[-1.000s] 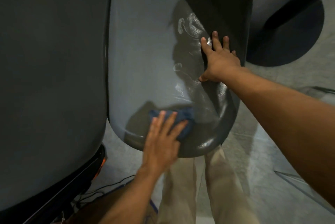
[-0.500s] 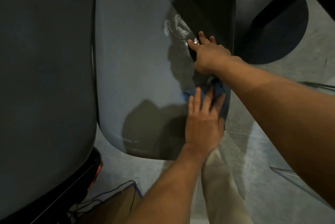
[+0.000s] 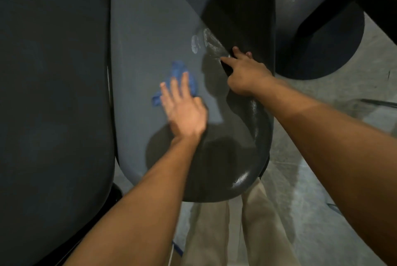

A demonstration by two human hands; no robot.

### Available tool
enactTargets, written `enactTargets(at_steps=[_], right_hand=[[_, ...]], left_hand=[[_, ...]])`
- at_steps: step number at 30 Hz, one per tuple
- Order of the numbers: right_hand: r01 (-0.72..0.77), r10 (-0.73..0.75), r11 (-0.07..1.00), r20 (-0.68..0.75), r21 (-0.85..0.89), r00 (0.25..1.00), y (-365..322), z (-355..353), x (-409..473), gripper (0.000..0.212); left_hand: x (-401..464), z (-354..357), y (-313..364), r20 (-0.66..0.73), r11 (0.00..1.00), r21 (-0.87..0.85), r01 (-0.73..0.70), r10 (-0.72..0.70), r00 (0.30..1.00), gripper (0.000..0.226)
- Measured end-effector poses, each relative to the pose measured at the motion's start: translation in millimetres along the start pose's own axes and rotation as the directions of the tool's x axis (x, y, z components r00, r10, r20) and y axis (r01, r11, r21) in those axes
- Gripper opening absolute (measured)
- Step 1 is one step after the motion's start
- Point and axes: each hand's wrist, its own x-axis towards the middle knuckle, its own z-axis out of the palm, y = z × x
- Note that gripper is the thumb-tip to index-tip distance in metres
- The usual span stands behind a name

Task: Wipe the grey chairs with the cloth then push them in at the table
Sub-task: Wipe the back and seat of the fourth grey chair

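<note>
While the left hand (image 3: pixel 184 106) presses flat on the soft blue cloth (image 3: pixel 179 76) in the middle of the grey chair (image 3: pixel 146 50), the right hand (image 3: pixel 245 72) holds the chair's hard, smooth right edge, a good spot for pushing.

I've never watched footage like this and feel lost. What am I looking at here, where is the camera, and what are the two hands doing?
No machine here: a person wears a camera on the head, looking down at their own arms. Below is a grey chair, seen from above. The left hand presses a blue cloth flat against the chair's surface with straight fingers. The right hand rests on the chair's edge, fingers curled over it, apparently steadying it. A second, darker chair stands alongside. On the floor at upper right is a round table base.
</note>
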Motion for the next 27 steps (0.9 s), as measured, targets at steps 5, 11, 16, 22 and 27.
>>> enactTargets(at_steps=[5, 11, 16, 22, 27], right_hand=[[-0.021, 0.084, 0.974, -0.273, 0.224, 0.959, 7.3, -15.7, -4.5, 0.050], [-0.085, 0.127, 0.986, -0.321, 0.143, 0.939, 15.4, -1.1, -7.9, 0.064], [-0.157, 0.190, 0.979, -0.285, 0.134, 0.940, 11.5, 4.8, -2.1, 0.084], [-0.116, 0.216, 0.969, -0.517, 0.218, 0.828, 21.5, 4.4, 4.6, 0.064], [-0.116, 0.330, 0.913, -0.540, 0.392, 0.774, 28.0, 13.3, -1.4, 0.058]], left_hand=[[-53.0, 14.7, 68.3, 0.205, 0.837, 0.056, -0.544, 0.524, 0.827, 0.064], [-36.7, -5.0, -21.6, 0.237, 0.797, 0.023, -0.604, 0.583, 0.777, 0.072], [60.7, -22.1, -25.3, 0.083, 0.958, 0.033, -0.284, 0.281, 0.956, 0.070], [125.6, -13.3, 70.0, 0.044, 0.913, 0.050, -0.406, 0.404, 0.914, 0.074], [72.5, -8.1, 42.3, 0.270, 0.470, 0.059, -0.881, 0.842, 0.467, 0.066]])
